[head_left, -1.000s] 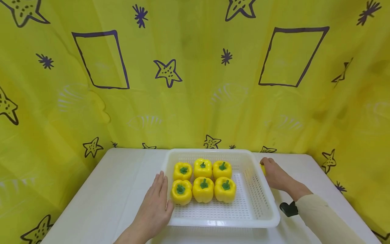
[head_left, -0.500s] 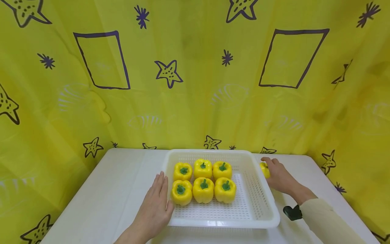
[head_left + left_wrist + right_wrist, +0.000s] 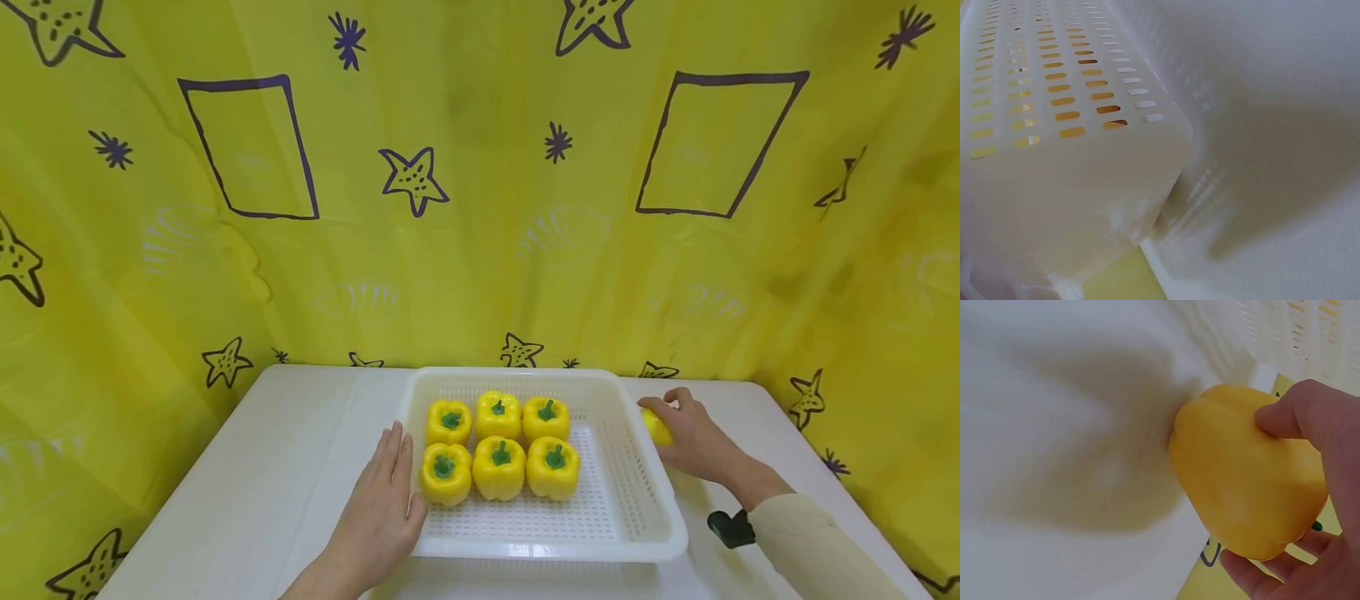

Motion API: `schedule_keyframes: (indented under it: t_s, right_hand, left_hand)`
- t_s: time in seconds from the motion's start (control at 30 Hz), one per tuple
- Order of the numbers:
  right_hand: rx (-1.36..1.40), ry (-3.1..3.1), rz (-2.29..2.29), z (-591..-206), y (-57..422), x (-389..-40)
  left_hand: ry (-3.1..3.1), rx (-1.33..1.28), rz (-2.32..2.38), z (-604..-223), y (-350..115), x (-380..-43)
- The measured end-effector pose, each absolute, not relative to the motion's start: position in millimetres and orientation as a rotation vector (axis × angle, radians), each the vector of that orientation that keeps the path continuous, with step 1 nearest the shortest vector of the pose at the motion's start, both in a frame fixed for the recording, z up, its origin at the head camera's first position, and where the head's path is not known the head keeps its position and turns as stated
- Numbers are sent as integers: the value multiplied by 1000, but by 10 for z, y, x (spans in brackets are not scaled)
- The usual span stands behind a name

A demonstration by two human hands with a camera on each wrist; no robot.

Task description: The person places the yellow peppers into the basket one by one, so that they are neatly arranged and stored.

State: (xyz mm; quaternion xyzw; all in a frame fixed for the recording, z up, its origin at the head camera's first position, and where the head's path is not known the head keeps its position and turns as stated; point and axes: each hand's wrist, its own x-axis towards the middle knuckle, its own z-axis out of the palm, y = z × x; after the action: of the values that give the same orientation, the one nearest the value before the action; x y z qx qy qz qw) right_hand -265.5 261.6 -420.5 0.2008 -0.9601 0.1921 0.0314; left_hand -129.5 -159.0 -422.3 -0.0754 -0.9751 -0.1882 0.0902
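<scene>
Several yellow bell peppers with green stems stand in two rows inside a white perforated plastic basket. My left hand lies with straight fingers along the basket's left side. Just outside the basket's right wall, my right hand grips another yellow bell pepper. In the right wrist view the thumb is on one side of that pepper and the fingertips are on the other; its base faces the white table. The left wrist view shows the slotted basket wall, with yellow showing through the slots.
The white table extends to both sides of the basket. A yellow curtain with dark star drawings hangs behind and beside it. A dark heart-shaped thing is by the right sleeve.
My right hand has moved slightly right and toward me beside the basket, and more of the pepper in it shows than a second ago. The left hand and basket stay put.
</scene>
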Motion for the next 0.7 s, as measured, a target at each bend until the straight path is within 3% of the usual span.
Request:
schedule_keyframes:
  t_s: [0.7]
  right_hand:
    - [619,-3052,576,-4054,2567,-2631]
  left_hand:
    - [-2906,-209,-572,-4230,-1602,-1285]
